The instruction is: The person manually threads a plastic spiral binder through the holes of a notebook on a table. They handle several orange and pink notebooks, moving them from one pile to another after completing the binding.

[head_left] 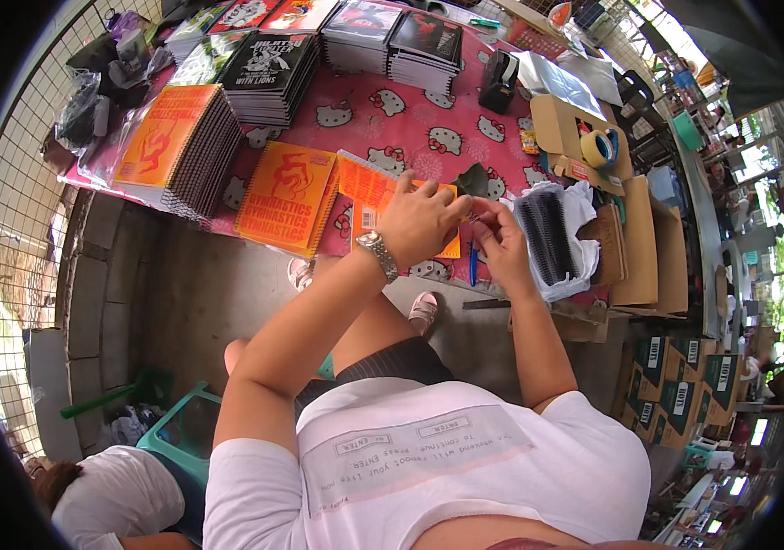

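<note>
An orange-covered notebook point(369, 188) lies at the table's front edge, its cover printed in red. My left hand point(424, 218), with a metal watch at the wrist, reaches across it, fingers curled over its right side. Close by, my right hand point(502, 240) pinches at that edge, the two hands' fingertips meeting. What the right fingers hold is too small to make out. A spiral-bound orange notebook point(287, 197) lies flat to the left. Just below the right hand is a blue pen point(473, 266). Black binding coils point(543, 236) rest on white wrapping to the right.
Stacks of orange notebooks point(172, 151) and black notebooks point(268, 78) stand left and back on the pink patterned tablecloth point(378, 110). A black tape dispenser point(499, 81) sits behind. Cardboard boxes point(644, 247) and tape rolls point(598, 148) are at right. Another person point(121, 495) is at lower left.
</note>
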A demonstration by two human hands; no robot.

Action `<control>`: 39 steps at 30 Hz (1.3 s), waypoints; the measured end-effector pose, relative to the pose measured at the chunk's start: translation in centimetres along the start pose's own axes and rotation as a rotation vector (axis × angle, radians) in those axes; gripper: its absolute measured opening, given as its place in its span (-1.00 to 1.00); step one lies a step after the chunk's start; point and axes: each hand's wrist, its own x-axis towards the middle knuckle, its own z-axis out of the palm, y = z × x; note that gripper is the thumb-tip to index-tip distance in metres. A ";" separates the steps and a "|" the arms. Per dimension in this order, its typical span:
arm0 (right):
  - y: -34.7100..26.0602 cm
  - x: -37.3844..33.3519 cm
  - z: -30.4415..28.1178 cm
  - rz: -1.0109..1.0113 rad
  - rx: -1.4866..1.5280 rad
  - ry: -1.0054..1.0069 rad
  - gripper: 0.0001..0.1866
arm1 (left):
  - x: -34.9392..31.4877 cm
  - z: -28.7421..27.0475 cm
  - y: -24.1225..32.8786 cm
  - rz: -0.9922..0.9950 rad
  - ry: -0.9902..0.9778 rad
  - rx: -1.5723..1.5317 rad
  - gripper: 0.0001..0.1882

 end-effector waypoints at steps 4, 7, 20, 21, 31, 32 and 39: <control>-2.5 0.8 -1.3 0.219 0.039 -0.078 -0.73 | -0.1 -0.1 0.0 -0.020 -0.025 0.006 -0.69; -2.4 0.9 -1.9 0.037 -0.192 -0.089 -0.76 | 0.1 -0.2 0.1 -0.020 -0.054 -0.006 -0.75; 0.6 5.8 -2.7 0.562 0.411 -0.414 -0.63 | -0.8 -0.3 -0.5 -0.069 -0.024 -0.012 -0.83; 4.0 7.4 -3.0 0.561 0.408 -0.407 -0.63 | -0.7 -0.2 -0.5 -0.062 -0.021 -0.019 -0.84; 9.8 8.7 -1.2 0.035 -0.583 -0.172 -0.58 | -3.5 0.4 -2.8 -0.376 0.119 -0.007 -0.54; 7.1 8.0 -1.9 0.158 0.069 -0.261 -0.52 | -3.4 0.4 -2.8 -0.376 0.125 -0.011 -0.54; 2.5 5.3 -4.0 0.227 0.742 -0.588 -0.44 | -3.1 0.8 -1.5 -0.249 0.094 -0.027 -0.50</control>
